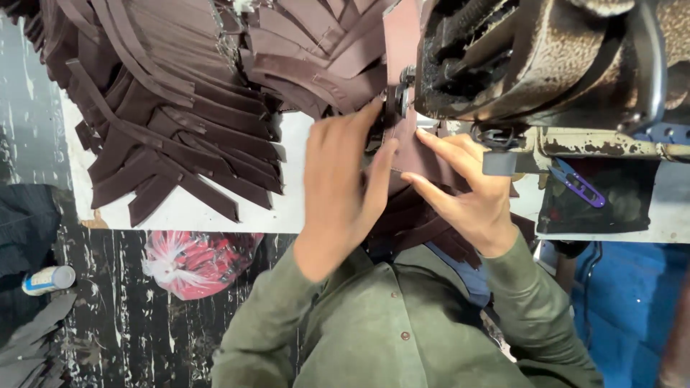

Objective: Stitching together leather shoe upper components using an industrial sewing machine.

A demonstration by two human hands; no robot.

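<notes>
Olive sleeves (402,323) up close; a brown leather piece (417,154) is pressed flat by open left hand (341,194) and right hand (460,190). Fingertips could get caught, being so near the needle (397,100).

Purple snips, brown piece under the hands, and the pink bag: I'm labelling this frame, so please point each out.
purple snips (579,185), head view, on the handle loop.
brown piece (420,154), head view, flat middle between the hands.
pink bag (192,262), head view, bulging middle.

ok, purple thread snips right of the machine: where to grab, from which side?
Judging by its pose, take the purple snips by the looped handle end, lower right, coming in from the right hand side. They lie flat on the dark pad, blades angled up-left toward the sewing machine.
</notes>
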